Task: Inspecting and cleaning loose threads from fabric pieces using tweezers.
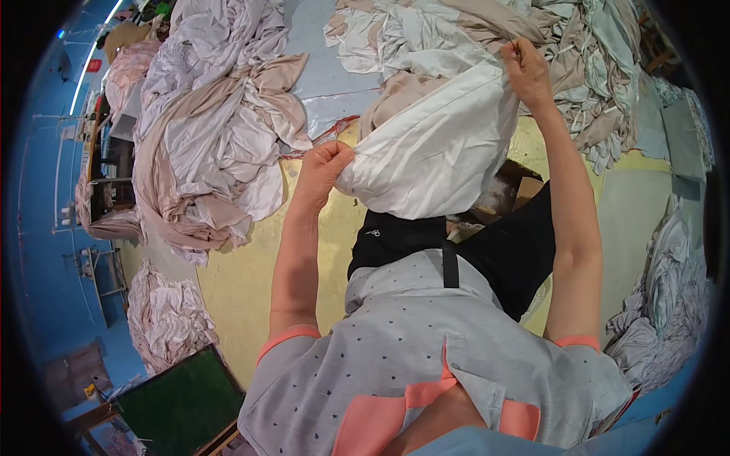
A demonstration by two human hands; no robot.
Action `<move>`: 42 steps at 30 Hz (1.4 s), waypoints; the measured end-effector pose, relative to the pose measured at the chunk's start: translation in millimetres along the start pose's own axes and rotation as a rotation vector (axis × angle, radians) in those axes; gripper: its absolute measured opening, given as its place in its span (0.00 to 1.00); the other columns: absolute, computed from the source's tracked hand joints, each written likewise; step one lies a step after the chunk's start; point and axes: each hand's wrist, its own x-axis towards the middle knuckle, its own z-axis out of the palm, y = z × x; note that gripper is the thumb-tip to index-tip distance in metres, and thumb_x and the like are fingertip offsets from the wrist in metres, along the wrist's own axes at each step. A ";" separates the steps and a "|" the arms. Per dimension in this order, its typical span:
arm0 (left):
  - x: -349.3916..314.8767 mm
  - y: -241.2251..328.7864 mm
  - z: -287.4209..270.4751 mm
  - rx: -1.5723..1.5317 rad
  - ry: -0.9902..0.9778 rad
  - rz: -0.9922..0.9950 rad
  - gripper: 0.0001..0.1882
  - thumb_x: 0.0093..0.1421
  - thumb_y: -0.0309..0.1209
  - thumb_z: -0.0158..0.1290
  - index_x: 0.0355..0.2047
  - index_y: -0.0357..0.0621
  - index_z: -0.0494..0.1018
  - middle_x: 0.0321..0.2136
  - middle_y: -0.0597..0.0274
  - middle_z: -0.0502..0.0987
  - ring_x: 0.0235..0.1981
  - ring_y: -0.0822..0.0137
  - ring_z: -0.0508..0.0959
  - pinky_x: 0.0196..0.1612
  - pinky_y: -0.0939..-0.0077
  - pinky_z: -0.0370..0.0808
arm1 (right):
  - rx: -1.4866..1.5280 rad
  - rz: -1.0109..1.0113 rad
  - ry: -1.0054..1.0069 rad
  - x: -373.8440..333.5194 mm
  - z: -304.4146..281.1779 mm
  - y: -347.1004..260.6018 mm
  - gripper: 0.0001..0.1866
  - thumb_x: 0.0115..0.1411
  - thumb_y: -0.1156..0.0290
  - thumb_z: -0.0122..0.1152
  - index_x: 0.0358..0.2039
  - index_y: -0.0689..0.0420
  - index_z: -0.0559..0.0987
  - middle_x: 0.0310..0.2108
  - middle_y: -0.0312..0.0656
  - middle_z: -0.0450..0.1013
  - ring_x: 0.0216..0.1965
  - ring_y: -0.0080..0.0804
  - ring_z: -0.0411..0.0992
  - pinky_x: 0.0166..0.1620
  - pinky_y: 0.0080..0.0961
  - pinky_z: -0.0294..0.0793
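A white cloth (441, 148) is stretched out in front of me, with a seamed edge running between my two hands. My left hand (323, 171) pinches its near left corner, thumb and fingers pressed together. Higher and farther to the right, my right hand (528, 74) grips the other end of that edge. Below the edge the fabric sags in soft folds, partly covering an open cardboard box (525, 190) by my legs. Just beyond the cloth lies a heap of beige and white cloths (456, 30).
To the left, a large pile of white and beige fabric (220, 114) covers the table (247, 285). A smaller crumpled bundle (163, 315) sits at the lower left, near a dark green panel (179, 399). More pale fabric (658, 304) lies along the right side.
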 end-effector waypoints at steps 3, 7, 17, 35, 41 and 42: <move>11.8 -17.0 -1.1 -0.014 0.049 0.030 0.08 0.62 0.31 0.54 0.28 0.42 0.73 0.22 0.79 0.70 0.24 0.85 0.65 0.29 0.89 0.61 | 0.010 0.026 0.007 -1.7 13.4 12.5 0.10 0.61 0.68 0.57 0.29 0.61 0.71 0.20 0.36 0.65 0.22 0.22 0.62 0.28 0.21 0.65; 23.9 -30.2 -2.1 -0.021 0.064 0.024 0.08 0.63 0.31 0.53 0.28 0.42 0.72 0.23 0.79 0.70 0.24 0.85 0.65 0.29 0.90 0.62 | 0.058 0.072 0.013 -4.1 22.1 20.9 0.09 0.59 0.69 0.58 0.29 0.62 0.71 0.20 0.36 0.64 0.22 0.23 0.61 0.28 0.21 0.64; 37.5 -42.9 -2.1 -0.088 0.030 -0.025 0.09 0.64 0.32 0.51 0.29 0.41 0.72 0.24 0.76 0.72 0.23 0.85 0.67 0.28 0.88 0.64 | -0.025 0.084 0.006 -6.5 29.5 42.3 0.09 0.61 0.69 0.57 0.29 0.62 0.71 0.19 0.37 0.65 0.21 0.23 0.60 0.27 0.22 0.64; 27.0 -15.8 -0.4 -0.032 -0.133 -0.172 0.07 0.54 0.28 0.61 0.30 0.36 0.78 0.25 0.70 0.78 0.24 0.82 0.72 0.29 0.86 0.69 | -0.111 0.162 -0.067 -12.2 23.6 90.5 0.09 0.62 0.67 0.57 0.33 0.60 0.75 0.24 0.36 0.71 0.27 0.23 0.66 0.33 0.21 0.68; 29.9 -21.3 -7.5 -0.061 -0.154 -0.178 0.08 0.57 0.31 0.59 0.30 0.38 0.78 0.23 0.74 0.76 0.24 0.83 0.70 0.29 0.86 0.66 | -0.157 0.152 -0.063 -10.5 17.7 94.7 0.10 0.62 0.66 0.57 0.33 0.61 0.75 0.24 0.39 0.72 0.26 0.26 0.67 0.33 0.23 0.68; 30.3 -21.5 -8.6 -0.063 -0.170 -0.162 0.10 0.58 0.33 0.58 0.29 0.38 0.78 0.23 0.76 0.75 0.24 0.84 0.69 0.29 0.86 0.65 | -0.178 0.163 -0.072 -10.2 16.2 95.5 0.10 0.62 0.66 0.57 0.32 0.61 0.75 0.24 0.40 0.72 0.25 0.27 0.67 0.32 0.23 0.68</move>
